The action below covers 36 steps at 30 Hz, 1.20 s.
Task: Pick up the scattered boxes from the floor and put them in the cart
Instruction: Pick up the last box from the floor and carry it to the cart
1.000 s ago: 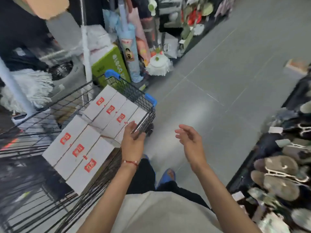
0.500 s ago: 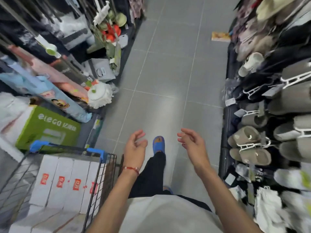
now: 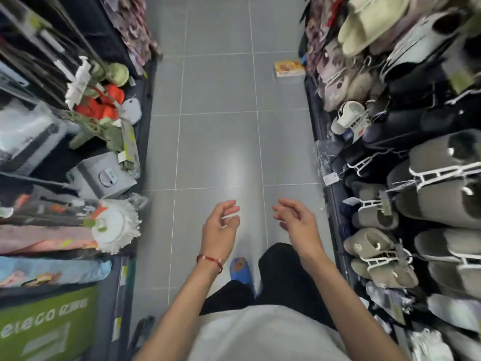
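Turning away from the cart, I have swung my view down the aisle: a second ago my left grip (image 3: 221, 230) was at the white boxes stacked in the wire basket, and now the cart has slipped out of sight behind my left side. My left grip and my right grip (image 3: 296, 222) both hang in front of my waist, fingers loosely curled, holding nothing and touching no goods. I judge that the last load is stowed and I am free to fetch the next one. Below them my blue shoe (image 3: 240, 269) is planted on the grey floor (image 3: 216, 152). At my near left sits a green carton (image 3: 46, 324) printed "eleco" in white, followed by characters I cannot make out. Farther on, the slippers (image 3: 442, 183) on the right-hand rack carry tags too small to read. At the far end one orange-and-yellow box (image 3: 289, 68) lies on the floor against the foot of that rack, its print blurred. It is likely my next pick.
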Available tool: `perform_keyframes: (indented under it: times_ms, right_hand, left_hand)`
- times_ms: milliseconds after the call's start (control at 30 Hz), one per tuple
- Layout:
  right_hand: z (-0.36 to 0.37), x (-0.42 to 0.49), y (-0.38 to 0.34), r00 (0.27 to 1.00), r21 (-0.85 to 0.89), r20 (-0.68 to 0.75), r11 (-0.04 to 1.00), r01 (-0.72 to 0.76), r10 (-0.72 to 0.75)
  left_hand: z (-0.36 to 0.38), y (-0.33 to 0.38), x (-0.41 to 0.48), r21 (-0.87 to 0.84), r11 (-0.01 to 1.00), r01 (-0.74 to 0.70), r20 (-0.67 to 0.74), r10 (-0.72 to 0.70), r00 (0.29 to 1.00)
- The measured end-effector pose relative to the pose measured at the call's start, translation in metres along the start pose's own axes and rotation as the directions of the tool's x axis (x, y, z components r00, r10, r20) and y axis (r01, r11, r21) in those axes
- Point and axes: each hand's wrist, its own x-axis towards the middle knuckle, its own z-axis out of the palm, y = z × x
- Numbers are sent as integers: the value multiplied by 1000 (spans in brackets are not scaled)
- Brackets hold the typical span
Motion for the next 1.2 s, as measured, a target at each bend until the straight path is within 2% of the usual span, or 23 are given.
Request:
perform_keyframes:
  times_ms: [233, 400, 633, 967, 1200]
  right_hand:
    - [4, 125, -65, 998, 52, -20, 997, -52, 53]
    - [-4, 231, -137, 997, 64, 3, 995, -74, 73]
    - [-22, 352, -245, 997, 16, 53, 998, -54, 53]
    - [-8, 513, -328, 995, 29, 13, 994, -104, 104]
    - [12, 637, -418, 991, -2, -69, 993, -117, 116]
  left_hand:
    - [31, 65, 132, -14, 999, 39, 30, -38, 999]
    - [76, 141, 231, -85, 994, 66, 9, -66, 998]
    - [132, 238, 336, -56, 998, 1, 28, 0, 1000]
    - [158, 308, 497, -46, 998, 36, 26, -35, 999]
    - [175, 382, 643, -38, 995, 87, 73, -84, 994]
